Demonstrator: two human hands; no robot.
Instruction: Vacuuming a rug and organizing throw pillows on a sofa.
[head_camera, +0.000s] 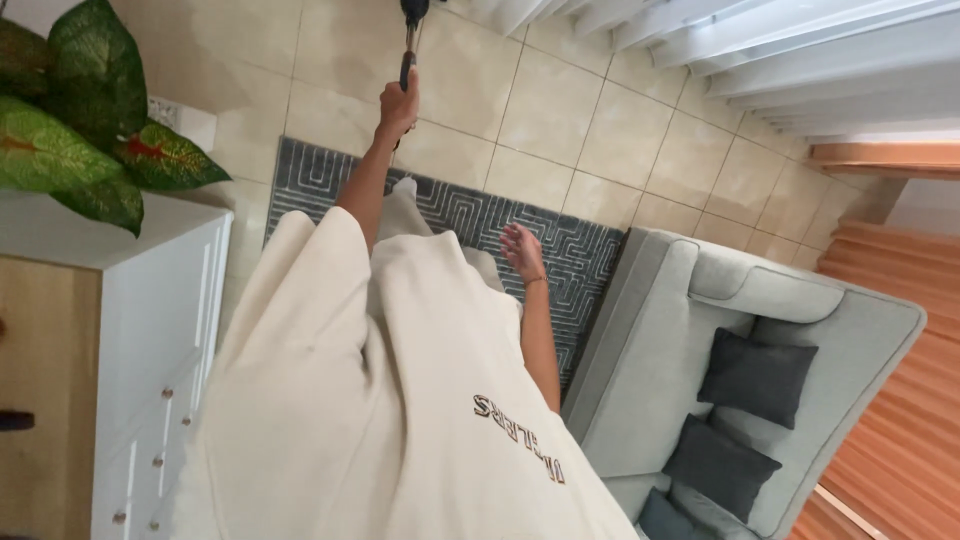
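Tiled living-rm floor with a grey patterned rug beside a grey sofa: nearest the camera, the person's right hand hangs loose and empty over the rug. Farther out, left hand is clenched on a dark pole handle, poss. a vacuum or mop, reaching twd the blinds. Risk: pole could catch the rug's edge, w/ only one hand steadying it.

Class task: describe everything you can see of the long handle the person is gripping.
The handle is a slim dark pole with a paler metallic stretch above the grip. It runs from the left hand to the frame's top edge, where a dark fitting is cut off. Only that hand touches it. It sits over the beige tiled floor.
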